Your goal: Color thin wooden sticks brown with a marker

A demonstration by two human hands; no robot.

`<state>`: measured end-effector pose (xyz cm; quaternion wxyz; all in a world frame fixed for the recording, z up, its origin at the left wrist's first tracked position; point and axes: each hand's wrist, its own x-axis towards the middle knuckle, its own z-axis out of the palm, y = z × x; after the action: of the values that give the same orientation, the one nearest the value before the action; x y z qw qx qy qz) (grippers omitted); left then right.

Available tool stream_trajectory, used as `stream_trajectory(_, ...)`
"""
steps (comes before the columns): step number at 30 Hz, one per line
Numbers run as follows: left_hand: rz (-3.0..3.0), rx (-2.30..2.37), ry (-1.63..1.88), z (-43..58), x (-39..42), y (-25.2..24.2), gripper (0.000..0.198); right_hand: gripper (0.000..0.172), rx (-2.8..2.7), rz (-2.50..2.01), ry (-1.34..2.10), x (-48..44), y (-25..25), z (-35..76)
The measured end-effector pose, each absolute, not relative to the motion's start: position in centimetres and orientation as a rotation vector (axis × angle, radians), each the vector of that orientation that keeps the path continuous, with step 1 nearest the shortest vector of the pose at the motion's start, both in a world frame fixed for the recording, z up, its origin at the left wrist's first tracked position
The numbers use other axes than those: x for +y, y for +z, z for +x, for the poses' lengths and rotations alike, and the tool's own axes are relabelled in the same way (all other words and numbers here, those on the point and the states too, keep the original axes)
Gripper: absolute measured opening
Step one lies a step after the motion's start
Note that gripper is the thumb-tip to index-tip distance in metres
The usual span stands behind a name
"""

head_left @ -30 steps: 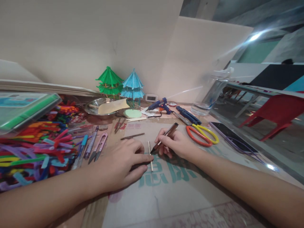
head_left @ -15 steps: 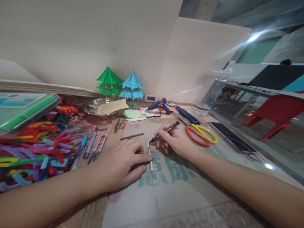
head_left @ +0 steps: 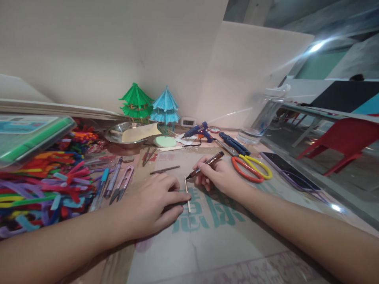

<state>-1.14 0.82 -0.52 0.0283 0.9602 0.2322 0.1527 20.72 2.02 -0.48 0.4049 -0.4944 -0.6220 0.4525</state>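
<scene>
My left hand lies on the cardboard sheet, its fingertips pressing down on a thin pale wooden stick. My right hand is closed round a brown marker pen, whose tip touches the far end of that stick. A second, dark stick lies on the cardboard just beyond my left hand.
A heap of coloured pipe cleaners, pens and thread snips lie at the left. Green and blue paper pagodas, a metal bowl and a glue gun stand behind. Orange-yellow scissors, a phone and a bottle sit right.
The marker tip has slid from the middle of the pale stick to its far end, the right hand moving a little away from me. The left hand has stayed put.
</scene>
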Motion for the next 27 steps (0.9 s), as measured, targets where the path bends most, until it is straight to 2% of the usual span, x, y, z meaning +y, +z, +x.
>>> stream_trajectory(27, 2.959, 0.712, 0.457, -1.14, 0.92, -0.45, 0.03, 0.016, -1.546, -1.242, 1.133, 2.25, -0.57, 20.72)
